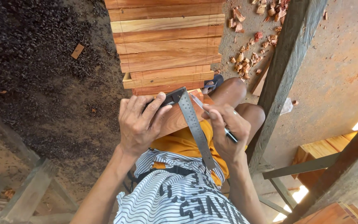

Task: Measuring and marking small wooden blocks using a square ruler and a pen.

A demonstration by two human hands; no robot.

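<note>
My left hand [139, 122] presses the dark stock of a metal try square [193, 122] against a reddish wooden board [175, 118] lying across my lap. The square's steel blade runs from the board's far edge down toward my striped shirt. My right hand [224, 130] grips a dark pen [228, 133] with its tip against the blade's right side, on the board. My bare knee [233, 89] shows just past the right hand.
A stack of sawn reddish planks [166, 41] lies on the dirt floor ahead. Wood chips [253, 37] are scattered to its right. A grey timber post [286, 70] slants on the right, with wooden frames [25, 191] at lower left.
</note>
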